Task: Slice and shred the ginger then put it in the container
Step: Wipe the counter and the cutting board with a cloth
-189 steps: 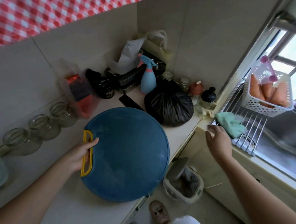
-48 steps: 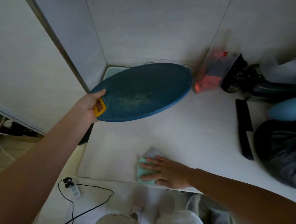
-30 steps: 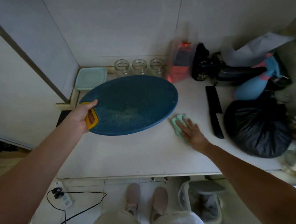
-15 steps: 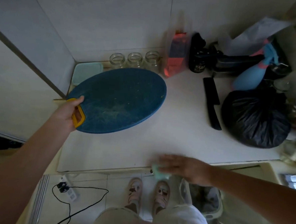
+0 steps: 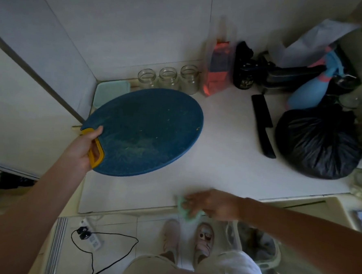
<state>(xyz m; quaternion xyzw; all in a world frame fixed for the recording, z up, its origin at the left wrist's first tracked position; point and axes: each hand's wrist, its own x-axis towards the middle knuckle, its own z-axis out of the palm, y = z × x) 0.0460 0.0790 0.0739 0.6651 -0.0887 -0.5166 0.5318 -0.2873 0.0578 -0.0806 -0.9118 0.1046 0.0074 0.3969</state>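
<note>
Only one label shows, pale lettering on a dark bottle (image 5: 243, 82) at upper right, too blurred to read. The left hand (image 5: 80, 152) curls its fingers through the yellow handle (image 5: 99, 154) of the blue cutting board (image 5: 148, 128), centre left, which hides part of the teal container (image 5: 112, 90) behind it. The right hand (image 5: 213, 204), lower centre, is motion-blurred on a green cloth (image 5: 187, 210) at the surface (image 5: 227, 161) edge; how its fingers lie cannot be told.

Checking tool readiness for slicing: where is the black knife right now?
In the head view, the black knife lies flat on the white counter, right of the blue cutting board and just left of the black bag.
</note>
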